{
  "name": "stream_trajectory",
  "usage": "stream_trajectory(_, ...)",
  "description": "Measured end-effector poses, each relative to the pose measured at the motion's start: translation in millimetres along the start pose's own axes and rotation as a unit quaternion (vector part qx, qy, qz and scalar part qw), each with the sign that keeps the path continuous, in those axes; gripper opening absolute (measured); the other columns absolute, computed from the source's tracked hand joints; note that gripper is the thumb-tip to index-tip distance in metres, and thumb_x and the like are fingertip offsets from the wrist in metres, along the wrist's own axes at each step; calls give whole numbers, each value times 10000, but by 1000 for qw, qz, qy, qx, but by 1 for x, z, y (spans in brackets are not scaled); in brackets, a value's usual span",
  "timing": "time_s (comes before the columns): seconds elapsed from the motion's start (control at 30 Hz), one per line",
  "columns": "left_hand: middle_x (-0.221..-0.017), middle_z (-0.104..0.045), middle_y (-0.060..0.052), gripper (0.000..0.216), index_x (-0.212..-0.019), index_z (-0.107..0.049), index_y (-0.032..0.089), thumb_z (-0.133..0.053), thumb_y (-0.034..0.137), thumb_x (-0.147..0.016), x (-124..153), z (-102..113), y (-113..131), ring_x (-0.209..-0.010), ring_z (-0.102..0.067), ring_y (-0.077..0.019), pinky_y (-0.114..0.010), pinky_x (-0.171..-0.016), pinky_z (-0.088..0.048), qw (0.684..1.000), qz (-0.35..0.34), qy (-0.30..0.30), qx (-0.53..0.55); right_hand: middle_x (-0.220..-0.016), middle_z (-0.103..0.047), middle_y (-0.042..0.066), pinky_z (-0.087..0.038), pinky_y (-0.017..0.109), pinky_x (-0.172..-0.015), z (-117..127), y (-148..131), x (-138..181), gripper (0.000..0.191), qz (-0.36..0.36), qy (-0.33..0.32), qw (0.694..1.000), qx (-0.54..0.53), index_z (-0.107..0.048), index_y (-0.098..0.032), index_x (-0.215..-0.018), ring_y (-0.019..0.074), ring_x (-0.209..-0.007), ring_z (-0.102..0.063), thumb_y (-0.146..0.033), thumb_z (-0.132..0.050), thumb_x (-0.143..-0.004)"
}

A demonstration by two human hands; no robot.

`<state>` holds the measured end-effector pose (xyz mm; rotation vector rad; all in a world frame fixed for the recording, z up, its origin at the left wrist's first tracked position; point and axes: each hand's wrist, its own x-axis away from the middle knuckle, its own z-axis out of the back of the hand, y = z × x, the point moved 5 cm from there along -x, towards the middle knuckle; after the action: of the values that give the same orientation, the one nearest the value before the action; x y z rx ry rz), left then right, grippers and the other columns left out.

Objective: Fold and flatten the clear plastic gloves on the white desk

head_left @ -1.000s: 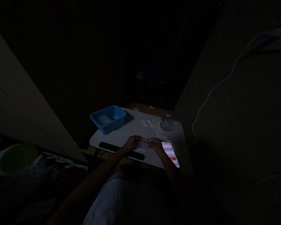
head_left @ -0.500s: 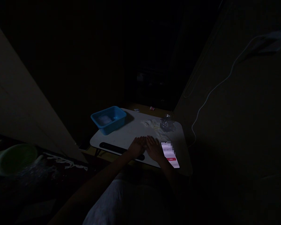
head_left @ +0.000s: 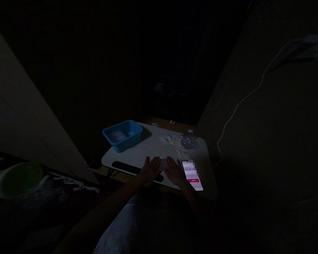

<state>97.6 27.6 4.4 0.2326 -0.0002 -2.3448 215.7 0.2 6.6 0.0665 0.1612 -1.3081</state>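
In dim light, my left hand (head_left: 150, 170) lies at the near part of a white folding table (head_left: 143, 155), palm down, fingers stretched and thumb apart. My right hand (head_left: 174, 171) rests beside it in the same way, its fingers angled toward the left. A small greyish flat patch (head_left: 163, 163) shows between the two hands; what it is I cannot make out. Just right of my right hand is a phone (head_left: 192, 173) with its screen lit. A dark slot (head_left: 127, 167) runs along the table's near edge, partly under my left hand.
A blue plastic basin (head_left: 125, 141) stands at the table's left, something pale inside. Crumpled whitish pieces (head_left: 172, 140) and a clear plastic bag (head_left: 190, 141) lie at the back right. A white cable (head_left: 235, 107) hangs along the right wall. A green tub (head_left: 21, 180) is at lower left.
My hands have moved slightly apart and their thumbs have spread out. The greyish patch now shows between them. The basin, phone and bag stay in place.
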Motion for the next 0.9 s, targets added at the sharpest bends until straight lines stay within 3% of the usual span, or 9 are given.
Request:
stream_trajectory(0.2, -1341, -299, -131, 499, -1270, -343, 116, -207, 379, -868, -11, 8, 7, -1241, -229, -253, -490, -994, -87, 999, 16, 38, 18, -1377, -216, 90, -74, 433, -1014, -1, 0, 0, 524, -4, -3, 1000, 3, -235, -133, -1315, 189, -1274, -134, -361, -238, -844)
stream_trajectory(0.43, -1328, -311, -158, 551, -1282, -306, 57, -125, 385, -878, -22, -6, 31, -1250, -207, -251, -433, -1001, -104, 999, 7, 4, 36, -1386, -191, 80, -55, 428, -1014, 0, 0, 2, 545, 0, -18, 1000, 11, -224, -136, -1319, 191, -1279, -102, -284, -307, -801)
stream_trajectory(0.73, -1343, -280, -160, 576, -1292, -282, 48, -101, 398, -872, -23, -12, 30, -1260, -169, -261, -438, -1000, -110, 998, 36, -33, 36, -1386, -198, 73, -61, 423, -1013, 0, -1, 1, 555, -8, -20, 1000, 13, -210, -133, -1324, 192, -1280, -93, -290, -295, -798)
stream_trajectory(0.9, -1351, -273, -144, 569, -1296, -277, 64, -87, 396, -875, -22, -15, 30, -1265, -163, -241, -425, -1006, -119, 999, 45, -21, 20, -1393, -173, 74, -61, 430, -1011, 1, -1, 2, 551, -13, -33, 999, 16, -202, -130, -1324, 184, -1282, -75, -288, -280, -802)
